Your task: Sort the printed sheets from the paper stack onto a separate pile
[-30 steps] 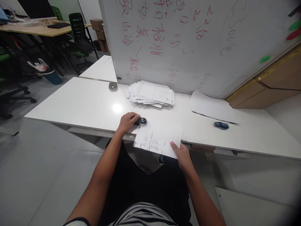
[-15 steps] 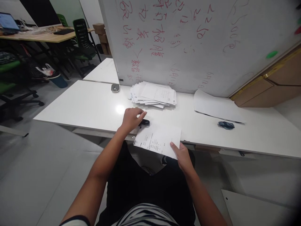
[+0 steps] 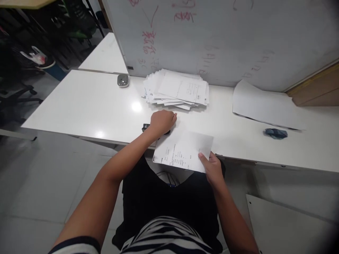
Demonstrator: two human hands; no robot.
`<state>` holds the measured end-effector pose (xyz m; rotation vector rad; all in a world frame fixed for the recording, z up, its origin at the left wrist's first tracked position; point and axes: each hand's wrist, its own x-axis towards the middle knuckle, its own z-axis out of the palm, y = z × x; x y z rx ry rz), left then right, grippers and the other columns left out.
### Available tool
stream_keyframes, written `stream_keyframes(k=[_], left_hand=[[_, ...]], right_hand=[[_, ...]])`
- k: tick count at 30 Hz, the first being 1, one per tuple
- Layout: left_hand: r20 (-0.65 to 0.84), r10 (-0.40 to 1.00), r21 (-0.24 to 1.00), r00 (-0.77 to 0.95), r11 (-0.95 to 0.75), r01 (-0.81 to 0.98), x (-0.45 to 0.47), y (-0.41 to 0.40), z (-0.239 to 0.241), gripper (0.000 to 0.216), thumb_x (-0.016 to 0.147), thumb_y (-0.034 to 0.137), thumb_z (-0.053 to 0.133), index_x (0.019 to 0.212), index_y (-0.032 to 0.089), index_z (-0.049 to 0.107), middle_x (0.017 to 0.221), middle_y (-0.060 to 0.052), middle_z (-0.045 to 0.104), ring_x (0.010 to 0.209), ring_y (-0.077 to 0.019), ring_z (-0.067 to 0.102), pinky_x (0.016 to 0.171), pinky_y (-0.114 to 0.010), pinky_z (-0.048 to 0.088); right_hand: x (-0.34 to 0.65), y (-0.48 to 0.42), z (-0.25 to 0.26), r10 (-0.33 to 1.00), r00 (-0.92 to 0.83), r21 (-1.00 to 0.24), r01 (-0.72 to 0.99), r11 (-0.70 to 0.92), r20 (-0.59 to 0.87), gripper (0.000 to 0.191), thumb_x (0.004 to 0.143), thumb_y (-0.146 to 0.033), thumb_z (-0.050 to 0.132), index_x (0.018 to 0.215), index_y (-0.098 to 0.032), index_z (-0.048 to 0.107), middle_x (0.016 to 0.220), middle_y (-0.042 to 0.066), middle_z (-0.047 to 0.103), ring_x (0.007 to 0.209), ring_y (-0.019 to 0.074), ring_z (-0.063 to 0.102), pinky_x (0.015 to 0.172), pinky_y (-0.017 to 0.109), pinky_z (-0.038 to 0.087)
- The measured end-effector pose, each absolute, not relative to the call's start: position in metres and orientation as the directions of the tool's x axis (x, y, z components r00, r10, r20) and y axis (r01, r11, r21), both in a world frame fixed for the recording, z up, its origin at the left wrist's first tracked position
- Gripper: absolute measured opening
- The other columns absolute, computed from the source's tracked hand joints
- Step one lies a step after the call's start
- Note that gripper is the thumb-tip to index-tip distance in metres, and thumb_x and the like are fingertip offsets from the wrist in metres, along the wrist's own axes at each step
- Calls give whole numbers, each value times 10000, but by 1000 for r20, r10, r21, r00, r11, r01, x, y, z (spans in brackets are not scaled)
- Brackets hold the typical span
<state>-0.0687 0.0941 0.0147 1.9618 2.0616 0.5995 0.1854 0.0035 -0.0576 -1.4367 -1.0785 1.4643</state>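
My left hand is curled closed and pressed down over a black stapler near the table's front edge. Most of the stapler is hidden under the hand and wrist. Between the finger and thumb of my right hand is the right edge of the white printed sheets. Their upper left corner lies at the stapler, and their lower edge hangs past the table edge over my lap. How many sheets there are, I cannot tell.
Behind my left hand lies a messy stack of papers against the whiteboard. A small grey-and-white box stands on the white table. To the right are large blank sheets and a dark blue crumpled thing.
My left hand has come down from beside the stapler onto its top, fingers curling in. My right hand still holds the sheets. The view has tilted downward.
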Motion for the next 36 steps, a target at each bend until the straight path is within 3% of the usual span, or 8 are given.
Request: stream_keyframes(k=[6, 15, 19, 23, 28, 30, 33, 36], left_hand=[[87, 992, 407, -93, 50, 912, -63, 94, 16, 489, 911, 444, 397, 503, 176, 419, 491, -33, 357, 571, -182, 480, 603, -318, 294], [78, 996, 369, -34, 3, 930, -69, 95, 18, 497, 922, 444, 355, 506, 187, 445, 475, -50, 413, 547, -188, 457, 580, -324, 288], [199, 977, 442, -79, -18, 897, -73, 87, 30, 520, 935, 498, 309, 541, 196, 462, 499, -38, 428, 542, -170, 432, 557, -308, 253], [300, 949, 527, -96, -81, 846, -81, 70, 43, 533, 949, 527, 245, 620, 197, 503, 593, -29, 533, 570, -151, 458, 552, -289, 260], [302, 945, 272, 128, -214, 938, -95, 47, 45, 520, 955, 493, 259, 643, 189, 543, 633, -39, 583, 623, -161, 504, 632, -309, 302], [271, 946, 229, 176, -241, 943, -100, 39, 39, 478, 952, 484, 285, 715, 195, 584, 714, -44, 623, 677, -170, 530, 641, -310, 309], [253, 957, 213, 145, -201, 956, -103, 32, 23, 427, 930, 505, 344, 775, 204, 605, 778, -48, 641, 727, -188, 543, 602, -305, 288], [352, 936, 152, 26, -84, 985, -101, 32, 7, 443, 915, 519, 371, 696, 192, 575, 693, -59, 605, 701, -200, 529, 574, -309, 243]], right_hand=[[181, 7, -67, 947, 21, -947, -39, -320, -321, 398, 713, -453, 740, 1009, -187, 724, 1031, 73, 727, 994, 287, 659, 892, 432, 505], [178, 8, -67, 972, -20, -971, -47, -235, -234, 402, 742, -460, 712, 1032, -182, 719, 1054, 69, 723, 990, 278, 660, 903, 430, 493], [177, 9, -69, 986, -25, -985, -30, -168, -168, 407, 746, -475, 699, 1026, -180, 719, 1079, 71, 715, 1039, 283, 643, 936, 436, 473], [178, 12, -68, 988, -58, -988, -54, -147, -144, 442, 736, -483, 702, 1039, -162, 713, 1089, 89, 711, 1041, 288, 641, 948, 451, 462], [176, 13, -69, 989, -67, -988, -73, -137, -132, 464, 726, -495, 706, 1043, -156, 710, 1089, 93, 710, 1036, 280, 641, 954, 438, 454], [175, 12, -70, 989, -60, -987, -80, -140, -136, 467, 731, -502, 699, 1043, -154, 707, 1057, 90, 720, 1026, 279, 645, 947, 434, 457], [173, 10, -65, 988, -64, -986, -83, -146, -141, 469, 746, -509, 684, 1060, -161, 695, 1052, 86, 722, 1037, 273, 643, 947, 421, 462], [175, 8, -50, 989, -79, -992, -21, -127, -125, 452, 766, -501, 667, 1076, -173, 685, 1107, 86, 705, 1083, 264, 625, 968, 402, 452]])
